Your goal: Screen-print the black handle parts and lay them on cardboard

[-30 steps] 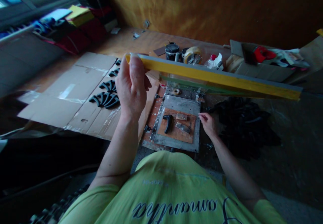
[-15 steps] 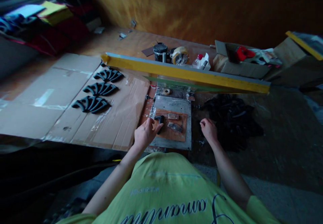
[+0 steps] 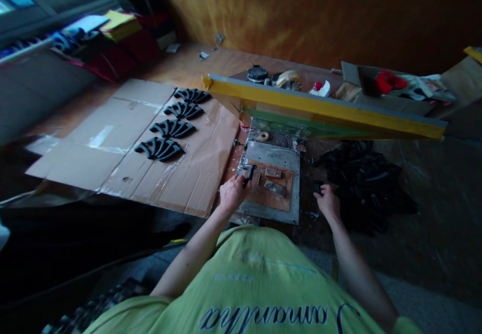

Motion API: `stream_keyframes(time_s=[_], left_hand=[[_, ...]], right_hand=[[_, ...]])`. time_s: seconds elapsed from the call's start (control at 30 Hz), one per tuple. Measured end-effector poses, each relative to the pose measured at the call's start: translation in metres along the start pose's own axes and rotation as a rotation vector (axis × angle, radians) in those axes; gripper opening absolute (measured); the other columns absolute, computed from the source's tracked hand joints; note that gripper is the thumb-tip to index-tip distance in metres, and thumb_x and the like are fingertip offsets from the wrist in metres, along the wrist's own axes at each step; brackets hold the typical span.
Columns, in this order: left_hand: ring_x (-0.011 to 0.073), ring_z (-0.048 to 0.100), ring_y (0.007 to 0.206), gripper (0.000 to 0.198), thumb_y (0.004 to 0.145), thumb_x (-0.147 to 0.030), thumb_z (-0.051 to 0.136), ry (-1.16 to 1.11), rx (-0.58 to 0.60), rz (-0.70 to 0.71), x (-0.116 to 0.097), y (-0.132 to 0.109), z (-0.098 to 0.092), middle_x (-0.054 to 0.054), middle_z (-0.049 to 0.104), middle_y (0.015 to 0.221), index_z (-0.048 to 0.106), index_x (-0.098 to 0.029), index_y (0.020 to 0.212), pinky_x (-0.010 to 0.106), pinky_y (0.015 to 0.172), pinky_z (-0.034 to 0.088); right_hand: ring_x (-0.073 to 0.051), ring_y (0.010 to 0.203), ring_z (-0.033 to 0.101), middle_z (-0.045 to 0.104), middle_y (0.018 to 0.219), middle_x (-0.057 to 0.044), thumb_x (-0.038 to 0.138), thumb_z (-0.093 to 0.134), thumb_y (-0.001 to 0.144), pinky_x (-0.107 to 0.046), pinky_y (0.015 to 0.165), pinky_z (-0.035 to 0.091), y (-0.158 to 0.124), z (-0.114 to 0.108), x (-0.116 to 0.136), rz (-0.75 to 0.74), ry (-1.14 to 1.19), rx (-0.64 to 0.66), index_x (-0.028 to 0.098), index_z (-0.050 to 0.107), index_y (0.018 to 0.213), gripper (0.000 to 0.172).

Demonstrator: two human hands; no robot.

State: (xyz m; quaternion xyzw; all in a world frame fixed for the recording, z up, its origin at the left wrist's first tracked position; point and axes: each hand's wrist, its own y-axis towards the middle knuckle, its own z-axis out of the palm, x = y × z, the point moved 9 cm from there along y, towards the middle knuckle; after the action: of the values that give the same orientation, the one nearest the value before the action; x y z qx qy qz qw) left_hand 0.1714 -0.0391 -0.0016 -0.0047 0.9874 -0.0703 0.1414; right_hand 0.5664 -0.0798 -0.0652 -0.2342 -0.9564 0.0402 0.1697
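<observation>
Amber-brown wood-grain wall (image 3: pixel 301 17) stands at twelve o'clock in the head view, behind a worn wooden counter (image 3: pixel 226 55). Clock places are taken from the flat grey metal plate (image 3: pixel 270 150) before the wearer.

On the plate lies an orange-brown rectangular sheet (image 3: pixel 284 203) with two small greyish blocks (image 3: pixel 273 173), which look set within easy reach. At its left edge the left hand (image 3: pixel 232 192) is closed around a black angled piece (image 3: pixel 249 168), the upper end left showing, perhaps to keep that end free. At three o'clock the right hand (image 3: pixel 328 203) appears to pinch a small black piece (image 3: pixel 318 186) between its fingertips; its shape is too dark to tell. Just beyond is a loose heap of black pieces (image 3: pixel 371 183), probably kept on that side for the right hand.

At ten o'clock, four fanned rows of curved black pieces (image 3: pixel 160 149) lie on flattened brown cardboard (image 3: pixel 94 128), seemingly spread for order and to shield them from the counter. A long yellow-and-grey frame (image 3: pixel 324 105) slants across twelve to two o'clock, seemingly raised to clear the plate.
</observation>
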Motion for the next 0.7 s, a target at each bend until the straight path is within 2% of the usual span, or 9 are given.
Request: stream_keyframes(time_s=[0.07,0.13,0.23,0.33,0.47,0.7], left_hand=[[0.0234,0.067,0.094,0.036,0.092,-0.049,0.044,0.016,-0.059,-0.086,0.026,0.011,-0.013,0.008,0.069,0.104,0.067,-0.023,0.100,0.030,0.071,0.046],[0.0268,0.066,0.096,0.039,0.092,-0.050,0.042,0.051,-0.075,-0.190,0.059,0.027,-0.020,0.010,0.069,0.107,0.067,-0.022,0.103,0.033,0.073,0.047],[0.0316,0.064,0.101,0.039,0.092,-0.045,0.041,0.079,-0.026,-0.310,0.103,0.052,-0.015,0.015,0.067,0.112,0.066,-0.018,0.106,0.040,0.077,0.048],[0.0341,0.062,0.106,0.039,0.091,-0.039,0.041,0.082,0.034,-0.380,0.134,0.068,0.000,0.017,0.065,0.116,0.065,-0.016,0.111,0.045,0.082,0.048],[0.0350,0.058,0.112,0.038,0.091,-0.036,0.041,0.093,0.063,-0.384,0.151,0.076,0.014,0.019,0.064,0.119,0.064,-0.016,0.115,0.048,0.086,0.046],[0.0352,0.058,0.112,0.042,0.089,-0.043,0.045,0.106,0.062,-0.397,0.155,0.077,0.007,0.019,0.063,0.121,0.064,-0.015,0.115,0.049,0.088,0.045]], right_hand=[[-0.025,0.088,0.068,0.072,0.103,-0.011,0.028,0.060,0.083,-0.035,0.076,0.049,-0.004,-0.017,0.013,-0.058,0.110,-0.081,0.020,0.060,0.109,0.027],[-0.026,0.094,0.067,0.071,0.106,-0.011,0.029,0.057,0.086,-0.038,0.081,0.050,-0.014,-0.031,0.045,-0.218,0.213,-0.127,0.020,0.063,0.111,0.027],[-0.026,0.102,0.062,0.070,0.110,-0.010,0.027,0.055,0.090,-0.041,0.090,0.048,-0.037,-0.035,0.113,-0.540,0.293,-0.113,0.022,0.066,0.113,0.027],[-0.024,0.100,0.059,0.070,0.105,-0.008,0.019,0.056,0.089,-0.041,0.091,0.048,-0.059,-0.023,0.170,-0.762,0.256,-0.065,0.023,0.069,0.112,0.026],[-0.024,0.095,0.057,0.068,0.098,-0.008,0.012,0.059,0.087,-0.039,0.087,0.047,-0.068,-0.005,0.208,-0.849,0.136,-0.055,0.022,0.071,0.109,0.028],[-0.023,0.094,0.054,0.066,0.099,-0.009,0.013,0.055,0.090,-0.037,0.085,0.047,-0.066,0.007,0.221,-0.879,0.103,-0.049,0.021,0.071,0.113,0.029]])
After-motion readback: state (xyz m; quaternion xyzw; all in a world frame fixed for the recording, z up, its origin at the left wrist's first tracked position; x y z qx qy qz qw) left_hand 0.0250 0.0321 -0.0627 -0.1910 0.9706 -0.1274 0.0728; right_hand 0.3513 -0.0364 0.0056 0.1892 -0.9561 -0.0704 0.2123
